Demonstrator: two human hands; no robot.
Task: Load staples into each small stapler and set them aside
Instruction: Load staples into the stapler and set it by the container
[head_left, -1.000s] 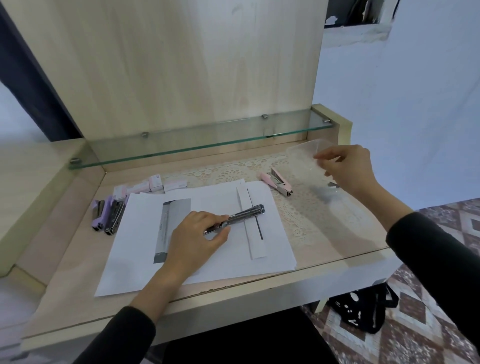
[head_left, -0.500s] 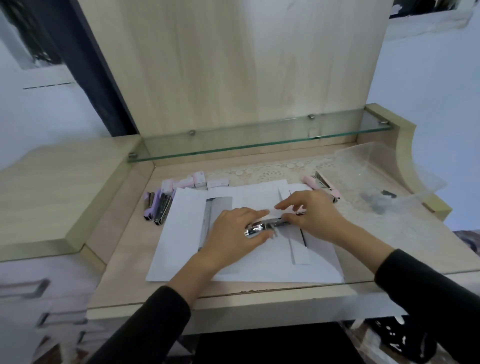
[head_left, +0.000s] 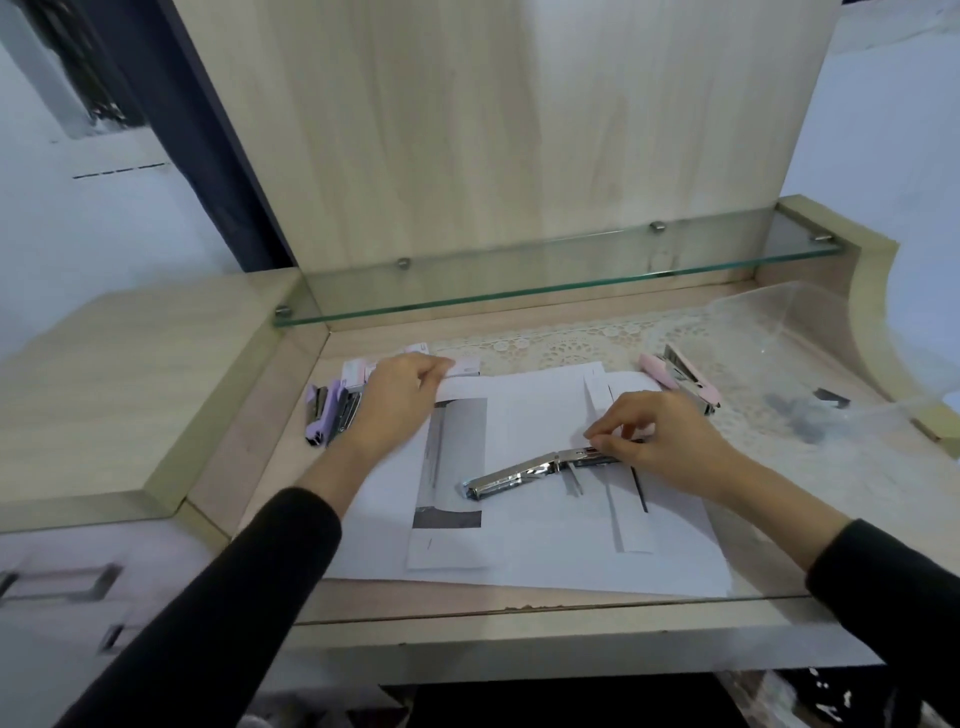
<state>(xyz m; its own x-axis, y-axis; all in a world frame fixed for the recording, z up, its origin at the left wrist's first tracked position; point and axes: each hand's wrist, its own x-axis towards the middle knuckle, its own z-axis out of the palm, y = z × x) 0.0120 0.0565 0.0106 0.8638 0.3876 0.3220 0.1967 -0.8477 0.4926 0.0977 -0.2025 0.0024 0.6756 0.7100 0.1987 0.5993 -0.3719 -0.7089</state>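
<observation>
Black long sleeves, left sleeve (head_left: 208, 613) at 7 o'clock, right sleeve (head_left: 893, 587) at 4 o'clock, leave left grip (head_left: 400, 402) and right grip (head_left: 670, 441) bare.

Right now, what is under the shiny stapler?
The opened silver stapler lies on white paper sheets, which cover the desk beneath. The right hand hides its far end.

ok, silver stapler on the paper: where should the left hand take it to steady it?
Probably its free chrome half, near-left of the hinge. The silver stapler lies opened flat on the paper, and the right hand pinches the far-right half. Come from above on the left side, fingers across the narrow bar. The left hand appears to grip a staple box.
</observation>
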